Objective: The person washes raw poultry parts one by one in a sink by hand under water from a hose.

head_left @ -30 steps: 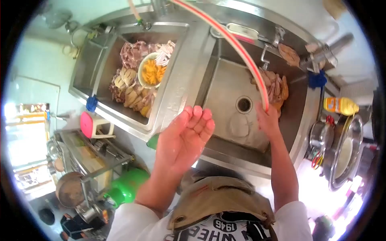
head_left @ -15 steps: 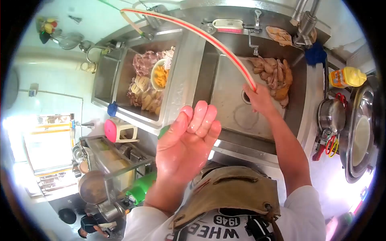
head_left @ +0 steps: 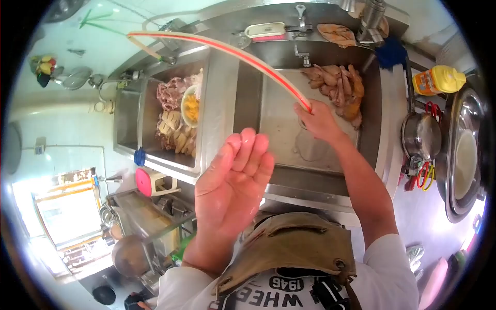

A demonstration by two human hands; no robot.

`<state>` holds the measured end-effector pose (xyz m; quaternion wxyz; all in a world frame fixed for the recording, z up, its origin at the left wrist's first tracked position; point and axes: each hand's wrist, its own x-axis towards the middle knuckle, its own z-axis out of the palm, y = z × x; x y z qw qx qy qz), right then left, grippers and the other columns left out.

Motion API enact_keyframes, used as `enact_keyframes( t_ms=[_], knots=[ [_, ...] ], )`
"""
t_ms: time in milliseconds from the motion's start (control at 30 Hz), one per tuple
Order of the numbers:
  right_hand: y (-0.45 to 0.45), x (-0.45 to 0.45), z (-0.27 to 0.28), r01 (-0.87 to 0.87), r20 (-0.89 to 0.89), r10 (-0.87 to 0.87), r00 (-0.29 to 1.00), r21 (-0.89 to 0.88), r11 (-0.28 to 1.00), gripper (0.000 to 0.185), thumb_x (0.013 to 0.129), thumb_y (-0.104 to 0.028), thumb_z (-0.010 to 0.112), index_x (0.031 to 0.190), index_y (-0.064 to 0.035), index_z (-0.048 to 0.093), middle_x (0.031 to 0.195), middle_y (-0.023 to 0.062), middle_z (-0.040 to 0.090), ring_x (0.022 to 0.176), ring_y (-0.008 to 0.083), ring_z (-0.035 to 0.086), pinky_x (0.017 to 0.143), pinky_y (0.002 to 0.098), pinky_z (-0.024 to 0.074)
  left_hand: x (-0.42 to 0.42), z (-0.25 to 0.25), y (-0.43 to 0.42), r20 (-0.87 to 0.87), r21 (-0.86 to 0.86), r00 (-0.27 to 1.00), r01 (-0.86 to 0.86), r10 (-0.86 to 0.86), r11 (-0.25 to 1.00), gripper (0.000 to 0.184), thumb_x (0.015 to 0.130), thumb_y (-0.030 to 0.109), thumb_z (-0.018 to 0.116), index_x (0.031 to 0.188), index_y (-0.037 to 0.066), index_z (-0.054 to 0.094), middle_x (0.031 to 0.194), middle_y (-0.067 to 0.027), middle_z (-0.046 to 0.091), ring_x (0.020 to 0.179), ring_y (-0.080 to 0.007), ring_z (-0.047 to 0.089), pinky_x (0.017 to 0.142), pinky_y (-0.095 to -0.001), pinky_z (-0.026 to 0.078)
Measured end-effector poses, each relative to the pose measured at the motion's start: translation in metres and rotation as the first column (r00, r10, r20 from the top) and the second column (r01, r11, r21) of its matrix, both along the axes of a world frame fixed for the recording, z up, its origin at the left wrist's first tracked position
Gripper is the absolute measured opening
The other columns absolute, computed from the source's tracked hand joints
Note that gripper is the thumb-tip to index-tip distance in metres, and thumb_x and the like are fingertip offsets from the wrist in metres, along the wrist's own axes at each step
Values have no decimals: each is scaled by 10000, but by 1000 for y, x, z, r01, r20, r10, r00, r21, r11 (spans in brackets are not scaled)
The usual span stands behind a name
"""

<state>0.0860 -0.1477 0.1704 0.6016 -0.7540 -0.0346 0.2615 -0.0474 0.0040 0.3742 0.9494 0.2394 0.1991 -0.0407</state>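
Kitchen: pale walls [head_left: 57, 129] and a bright window [head_left: 64, 214] are seen, with a two-basin steel counter [head_left: 219, 103] set before the person.

Hose: one, clear with a red stripe [head_left: 222, 46], arched over the counter; its near end is gripped in the closed right hand [head_left: 320, 121] above the right sink [head_left: 279, 98].
Left hand: [head_left: 230, 170] raised near the counter's front, palm up, fingers loosely curled, nothing held.

State of work: the hose is in hand, but no stream can be made out. A puddle [head_left: 311, 144] is seen on the right sink's floor. Poultry [head_left: 341, 90], heaped in that sink's far right corner, is touched by neither hand and not yet taken up. Meat [head_left: 175, 93] is piled in the left sink [head_left: 178, 166], beside a bowl [head_left: 190, 124] of yellow pieces [head_left: 191, 108]; whether any of it has been rinsed cannot be told.

Surrounds: a tap [head_left: 302, 51] is mounted behind the right sink. To the right are kept a yellow bottle [head_left: 439, 81], a pot [head_left: 422, 135] and scissors [head_left: 427, 175]. A pink-topped stool [head_left: 147, 182] is placed before the left sink.
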Motion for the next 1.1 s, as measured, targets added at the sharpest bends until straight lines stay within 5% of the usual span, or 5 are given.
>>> enact_keyframes(
  t_ms=[233, 300, 400, 533, 1100],
  knots=[
    [-2, -8, -40, 47, 416, 25, 909, -160, 986, 269, 854, -293, 628, 811, -30, 596, 678, 128, 591, 642, 266, 595, 580, 407, 471, 56, -183, 45, -300, 505, 952, 217, -66, 835, 96, 909, 91, 573, 948, 17, 619, 913, -79, 635, 856, -180, 603, 819, -337, 500],
    [-3, -15, -11, 79, 440, 54, 896, -278, 957, 203, 819, -247, 640, 809, -51, 590, 719, 139, 614, 703, 328, 627, 595, 424, 493, 69, -229, 52, -624, 717, 676, 298, -391, -630, 167, 887, 173, 610, 945, 18, 633, 856, -83, 648, 834, -243, 618, 843, -365, 490],
    [-4, -22, -2, 130, 507, 45, 861, -305, 944, 171, 784, -229, 652, 801, -76, 577, 728, 122, 610, 745, 335, 631, 595, 427, 507, 81, -395, 51, -492, 839, 856, 514, -157, 179, 347, 864, 304, 638, 1039, 5, 618, 959, -145, 657, 938, -340, 611, 892, -408, 467],
    [-6, -25, 3, 227, 589, -1, 808, -309, 924, 172, 780, -242, 656, 762, -102, 557, 673, 70, 564, 685, 273, 617, 546, 392, 498, 212, -444, 25, -605, 699, 648, 154, -463, -699, 452, 841, 272, 660, 1194, 14, 541, 1197, -220, 562, 1103, -423, 527, 941, -462, 433],
    [25, -45, -13, 312, 653, -158, 741, -127, 941, 241, 811, -245, 674, 726, -72, 529, 681, 97, 553, 621, 304, 579, 559, 439, 471, 209, -487, 61, -325, 867, 477, -196, -817, -459, 184, 813, 70, 594, 992, 31, 589, 1015, -155, 606, 1009, -268, 563, 902, -390, 452]
  ],
)
